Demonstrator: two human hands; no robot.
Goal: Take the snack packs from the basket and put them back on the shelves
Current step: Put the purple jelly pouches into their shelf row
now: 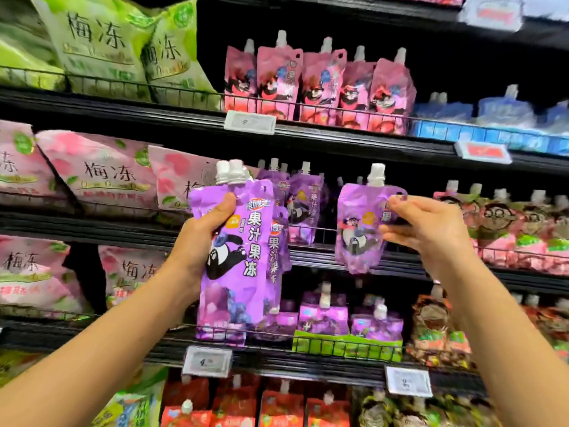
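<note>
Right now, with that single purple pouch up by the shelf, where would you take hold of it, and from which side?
Pinch the single purple pouch at its flat upper right edge, coming from the right, as the right hand does. It hangs upright, its white spout on top, its soft belly facing out. That flat seam probably gives fingers firmer purchase, and the pouch's left side stays free toward the shelved purple pouches.

white price tags [249, 122], red pouches [234, 405] (possibly jelly)

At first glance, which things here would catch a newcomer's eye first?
Two hands raised before the shelves draw the eye: the left hand grips two purple pouches at centre, and the right hand holds a single purple pouch toward the middle shelf. Pink pouches line the shelf above.
</note>
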